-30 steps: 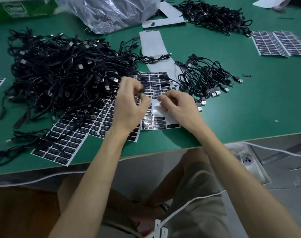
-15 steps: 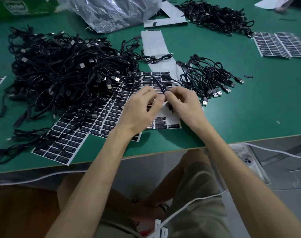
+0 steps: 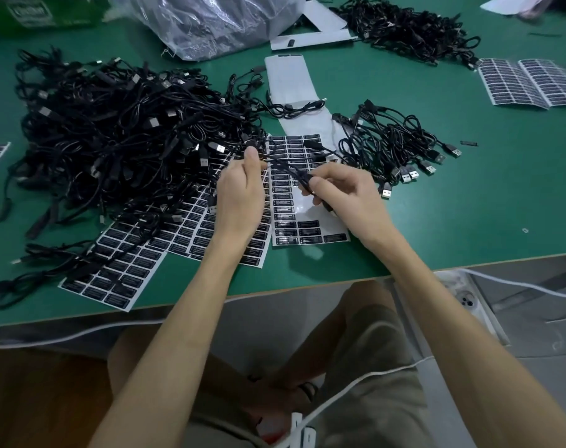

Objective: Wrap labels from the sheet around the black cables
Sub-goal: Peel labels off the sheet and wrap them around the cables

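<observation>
One thin black cable (image 3: 286, 168) stretches between my two hands above the label sheet (image 3: 307, 227), a white sheet partly stripped of its black labels. My left hand (image 3: 241, 192) pinches the cable's left part between thumb and fingers. My right hand (image 3: 343, 192) grips the cable's other part, fingers curled round it. A big tangled heap of black cables (image 3: 113, 137) lies to the left. A smaller bundle of cables (image 3: 394, 143) with USB plugs lies to the right.
More full label sheets (image 3: 123, 270) lie under the heap near the table's front edge (image 3: 307, 286). Another sheet (image 3: 530, 85) and a cable pile (image 3: 404, 27) sit at the far right. A clear plastic bag (image 3: 217, 21) and a green box (image 3: 42, 11) stand at the back.
My right hand has left the label sheet and come to the cable. Both hands have since moved apart, and the cable is now stretched between them.
</observation>
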A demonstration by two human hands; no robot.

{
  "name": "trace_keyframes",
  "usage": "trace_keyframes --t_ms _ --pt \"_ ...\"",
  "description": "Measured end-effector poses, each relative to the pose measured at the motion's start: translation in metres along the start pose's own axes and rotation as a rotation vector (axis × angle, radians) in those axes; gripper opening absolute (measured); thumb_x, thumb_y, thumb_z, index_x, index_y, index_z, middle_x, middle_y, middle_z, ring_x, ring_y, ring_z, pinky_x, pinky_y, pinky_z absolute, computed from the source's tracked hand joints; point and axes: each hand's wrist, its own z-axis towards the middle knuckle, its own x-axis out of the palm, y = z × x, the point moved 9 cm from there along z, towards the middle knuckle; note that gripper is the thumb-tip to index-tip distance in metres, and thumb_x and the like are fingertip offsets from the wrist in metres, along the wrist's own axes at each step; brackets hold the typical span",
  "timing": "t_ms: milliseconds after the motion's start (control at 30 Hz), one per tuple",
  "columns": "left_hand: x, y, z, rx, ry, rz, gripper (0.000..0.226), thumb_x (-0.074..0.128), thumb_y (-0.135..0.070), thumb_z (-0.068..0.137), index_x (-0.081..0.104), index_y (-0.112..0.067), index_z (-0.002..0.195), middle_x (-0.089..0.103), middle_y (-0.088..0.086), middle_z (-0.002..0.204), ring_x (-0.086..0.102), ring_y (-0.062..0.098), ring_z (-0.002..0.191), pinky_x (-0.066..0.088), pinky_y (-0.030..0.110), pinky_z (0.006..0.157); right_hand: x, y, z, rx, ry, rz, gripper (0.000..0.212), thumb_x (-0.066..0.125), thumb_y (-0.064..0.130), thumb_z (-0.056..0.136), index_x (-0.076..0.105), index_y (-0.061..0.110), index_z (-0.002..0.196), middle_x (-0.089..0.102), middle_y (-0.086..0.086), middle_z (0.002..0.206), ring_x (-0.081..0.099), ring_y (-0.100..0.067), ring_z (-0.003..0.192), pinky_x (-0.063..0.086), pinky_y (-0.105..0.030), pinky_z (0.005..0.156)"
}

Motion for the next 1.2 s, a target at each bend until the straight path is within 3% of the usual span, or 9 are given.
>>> trace_keyframes --t_ms 133,267,333,433,600,700,800,967,1200 --pt "-0.002 0.011 0.005 -0.066 -0.004 -0.041 0.058 0.039 -0.049 0.109 0.074 -0.007 0.089 0.065 -0.005 0.084 0.059 0.007 0.074 0.043 0.029 0.072 0.015 -0.009 0.0 0.051 0.151 -0.09 0.017 0.066 0.012 0.097 0.076 0.014 0.083 0.071 -0.005 0.07 0.055 -0.011 0.055 0.04 -0.022 0.055" --pt "-0.001 0.01 0.004 -0.05 0.017 -0.131 0.029 0.059 -0.028 0.095 0.073 -0.011 0.076 0.069 -0.001 0.099 0.063 0.006 0.091 0.047 0.024 0.082 0.017 -0.008 0.0 0.061 0.163 -0.05 0.036 0.06 0.029 0.104 0.074 0.018 0.073 0.068 0.006 0.064 0.063 -0.014 0.056 0.046 -0.02 0.056" --pt "0.003 0.002 0.002 0.0 0.077 -0.12 0.028 0.055 -0.026 0.087 0.066 -0.009 0.068 0.068 0.005 0.099 0.063 0.013 0.095 0.047 0.027 0.084 0.016 -0.009 0.001 0.07 0.13 -0.098 0.039 0.056 0.035 0.106 0.078 0.011 0.085 0.076 -0.003 0.076 0.072 -0.024 0.07 0.059 -0.035 0.067" --pt "0.013 -0.01 -0.005 0.076 0.201 -0.133 0.029 0.052 -0.023 0.089 0.063 -0.005 0.069 0.065 0.013 0.09 0.06 0.024 0.084 0.045 0.034 0.077 0.017 -0.009 0.004 0.028 0.096 -0.24 0.033 0.056 0.035 0.106 0.075 0.008 0.101 0.077 -0.007 0.085 0.072 -0.028 0.08 0.059 -0.049 0.083" --pt "0.019 -0.021 -0.011 0.177 0.301 -0.134 0.032 0.049 -0.019 0.091 0.062 0.005 0.075 0.061 0.015 0.08 0.053 0.023 0.074 0.041 0.034 0.069 0.002 -0.016 0.007 0.097 -0.034 0.023 0.028 0.056 0.021 0.107 0.055 0.002 0.127 0.076 -0.011 0.102 0.074 -0.027 0.078 0.061 -0.043 0.071" --pt "0.024 -0.023 -0.013 0.201 0.341 -0.079 0.031 0.049 -0.018 0.088 0.059 0.006 0.072 0.058 0.017 0.077 0.047 0.017 0.068 0.036 0.029 0.064 -0.01 -0.021 0.006 0.121 -0.128 0.101 0.024 0.055 0.017 0.107 0.057 0.001 0.125 0.075 -0.008 0.093 0.071 -0.018 0.071 0.057 -0.032 0.063" --pt "0.026 -0.021 -0.014 0.193 0.325 -0.04 0.026 0.052 -0.018 0.087 0.062 0.002 0.074 0.061 0.013 0.078 0.048 0.011 0.067 0.037 0.024 0.063 -0.017 -0.024 0.006 0.111 -0.164 0.094 0.016 0.055 0.013 0.107 0.066 0.001 0.107 0.071 -0.006 0.084 0.065 -0.012 0.066 0.051 -0.03 0.065" --pt "0.024 -0.011 -0.009 0.113 0.299 -0.129 0.025 0.057 -0.026 0.1 0.072 -0.013 0.084 0.072 -0.001 0.087 0.069 0.017 0.085 0.055 0.035 0.081 -0.012 -0.019 0.007 0.056 -0.095 0.03 0.014 0.06 -0.002 0.099 0.068 0.003 0.109 0.072 -0.003 0.096 0.07 -0.011 0.079 0.054 -0.022 0.072" --pt "0.032 -0.012 -0.009 0.201 0.334 -0.06 0.009 0.068 -0.036 0.098 0.074 -0.029 0.093 0.071 -0.009 0.092 0.066 0.011 0.089 0.053 0.028 0.084 -0.005 -0.015 0.005 0.038 -0.022 0.047 0.019 0.074 -0.001 0.091 0.068 0.002 0.108 0.075 -0.016 0.093 0.074 -0.022 0.081 0.061 -0.039 0.082"
